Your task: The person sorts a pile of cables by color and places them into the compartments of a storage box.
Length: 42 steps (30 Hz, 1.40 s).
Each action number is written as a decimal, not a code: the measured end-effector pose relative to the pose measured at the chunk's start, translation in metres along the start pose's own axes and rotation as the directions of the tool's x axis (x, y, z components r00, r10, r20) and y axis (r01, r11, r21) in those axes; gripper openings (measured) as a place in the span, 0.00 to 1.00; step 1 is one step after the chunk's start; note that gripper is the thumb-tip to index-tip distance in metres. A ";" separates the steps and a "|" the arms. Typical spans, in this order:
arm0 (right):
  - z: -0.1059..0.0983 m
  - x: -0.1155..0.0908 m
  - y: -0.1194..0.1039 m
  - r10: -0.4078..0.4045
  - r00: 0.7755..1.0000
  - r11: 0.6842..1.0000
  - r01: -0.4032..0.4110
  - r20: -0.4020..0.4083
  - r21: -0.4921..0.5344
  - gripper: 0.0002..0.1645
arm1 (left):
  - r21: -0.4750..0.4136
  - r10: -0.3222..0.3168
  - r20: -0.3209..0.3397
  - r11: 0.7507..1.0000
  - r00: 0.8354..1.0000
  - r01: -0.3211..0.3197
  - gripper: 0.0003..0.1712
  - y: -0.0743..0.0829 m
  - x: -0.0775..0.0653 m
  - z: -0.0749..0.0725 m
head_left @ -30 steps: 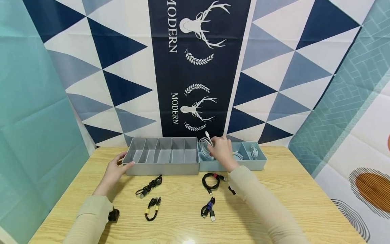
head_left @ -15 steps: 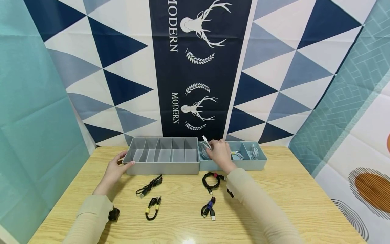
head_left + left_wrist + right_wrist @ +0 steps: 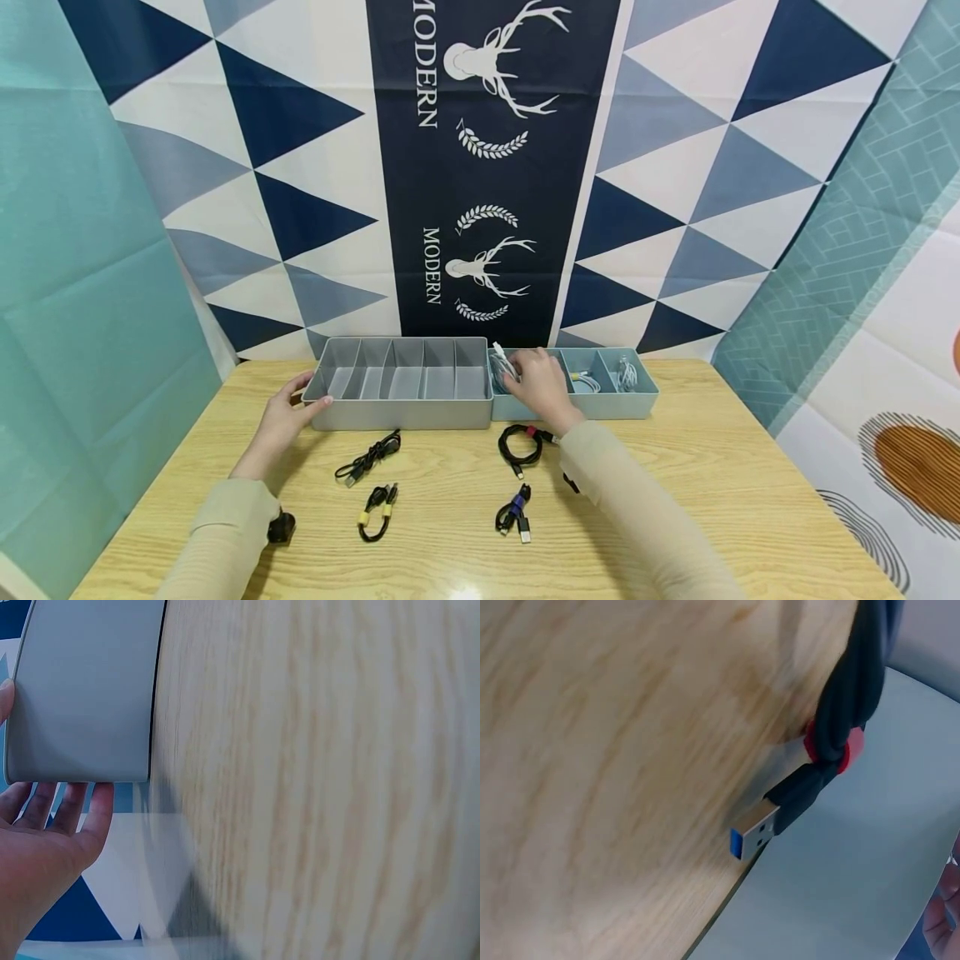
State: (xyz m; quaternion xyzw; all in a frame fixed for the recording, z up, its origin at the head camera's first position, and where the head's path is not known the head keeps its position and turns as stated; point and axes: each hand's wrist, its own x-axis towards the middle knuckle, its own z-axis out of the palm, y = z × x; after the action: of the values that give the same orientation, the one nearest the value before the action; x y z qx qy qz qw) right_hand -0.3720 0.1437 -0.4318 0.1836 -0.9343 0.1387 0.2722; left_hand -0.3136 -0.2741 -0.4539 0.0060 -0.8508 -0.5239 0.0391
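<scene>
My left hand [image 3: 277, 423] grips the left front corner of a grey divided organizer box [image 3: 401, 415]; in the left wrist view its fingertips [image 3: 97, 796] lie against the box's end wall. My right hand [image 3: 542, 385] pinches a coiled white USB cable [image 3: 501, 363] in the leftmost compartment of a light blue organizer box [image 3: 618, 407], the cable's plug end pointing up. Another white cable [image 3: 587, 382] with a yellow tie and a bundled white cable [image 3: 626, 375] lie in the two right compartments. The right wrist view barely shows that hand's fingers [image 3: 939, 930].
On the wooden table [image 3: 442, 500], in front of the boxes, lie a black cable with a red tie [image 3: 502, 450], one with a blue tie [image 3: 516, 505], one with yellow ties [image 3: 363, 518] and a black bundle [image 3: 369, 457]. A patterned cloth [image 3: 480, 183] hangs behind.
My right hand has lowered the white USB cable further into the blue box, shifting slightly; the plug has sunk from well above the rim to near it. My left hand has stayed put.
</scene>
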 end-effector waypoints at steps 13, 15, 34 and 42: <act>-0.006 -0.006 -0.002 -0.120 0.993 0.992 0.120 0.011 -0.032 0.11 | -0.002 -0.003 0.002 1.000 1.000 0.003 0.46 -0.001 0.000 0.000; -0.007 -0.007 -0.002 -0.137 0.990 0.990 0.138 0.006 -0.038 0.12 | -0.003 -0.003 0.001 1.000 1.000 0.003 0.45 -0.001 0.000 0.000; -0.041 -0.012 0.015 -0.101 0.994 0.995 0.100 0.044 0.014 0.20 | -0.008 -0.001 -0.005 1.000 1.000 0.001 0.47 -0.001 0.000 0.002; -0.065 -0.017 0.032 -0.085 0.996 0.996 0.084 0.029 0.013 0.21 | -0.023 0.007 -0.013 1.000 1.000 -0.007 0.45 0.001 -0.002 0.002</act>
State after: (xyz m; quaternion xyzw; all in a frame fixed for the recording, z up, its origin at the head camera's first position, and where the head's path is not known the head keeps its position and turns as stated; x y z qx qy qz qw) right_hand -0.3426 0.2003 -0.3935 0.2266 -0.9289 0.1296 0.2627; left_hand -0.3114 -0.2714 -0.4545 0.0059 -0.8444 -0.5336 0.0466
